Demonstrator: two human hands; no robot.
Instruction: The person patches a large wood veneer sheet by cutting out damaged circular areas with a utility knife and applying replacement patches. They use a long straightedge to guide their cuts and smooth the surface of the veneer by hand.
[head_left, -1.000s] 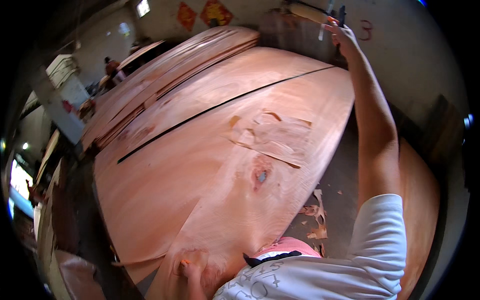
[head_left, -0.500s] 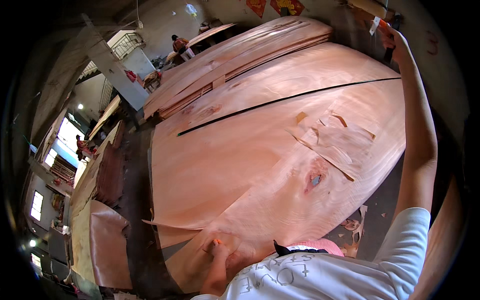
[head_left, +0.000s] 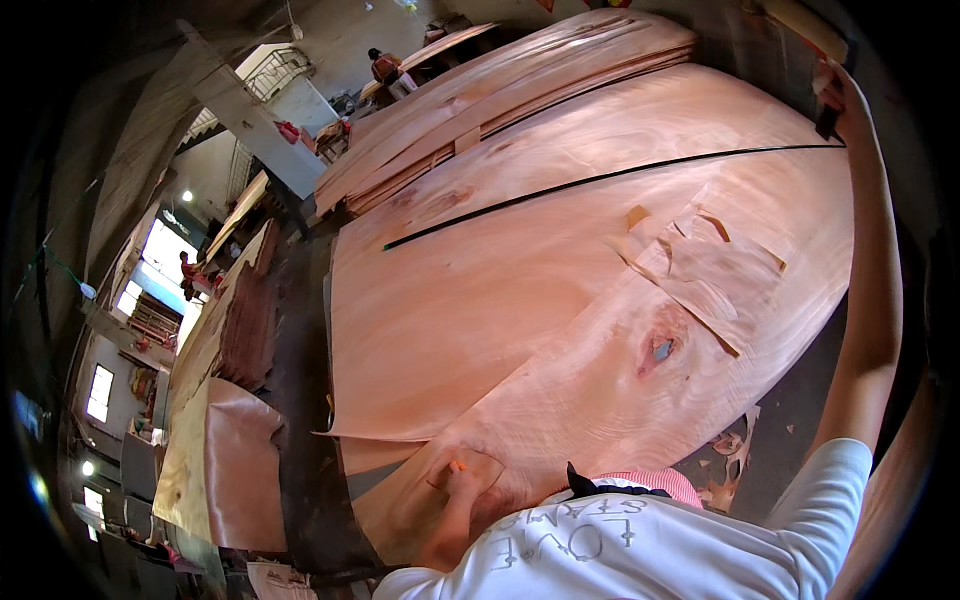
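Note:
My left hand (head_left: 458, 485) lies on a large pinkish-brown wood veneer sheet (head_left: 560, 400) near its lower left edge. Its fingers look spread, with something small and orange at one fingertip. At the upper right my right hand (head_left: 832, 90) is raised and closed around a tool handle. Some orange shows above the fist and a dark end below it; the rest of the tool is hard to make out. Across the sheets runs a long thin black strip (head_left: 600, 183). Torn veneer scraps (head_left: 720, 262) lie on the sheet, above a knot hole (head_left: 662, 349).
Behind stands a tall stack of veneer (head_left: 520, 85). Another stack (head_left: 250, 310) is at the left, with a curled sheet (head_left: 245, 470) over its near end. Two people work farther off, one at the back (head_left: 390, 72) and one at the left (head_left: 190, 275). Scraps (head_left: 730, 460) litter the floor.
The whole view has shifted, so the sheets sit farther right. My right hand stays raised, and the pale blade-like part beside it no longer shows. My left hand rests in about the same place.

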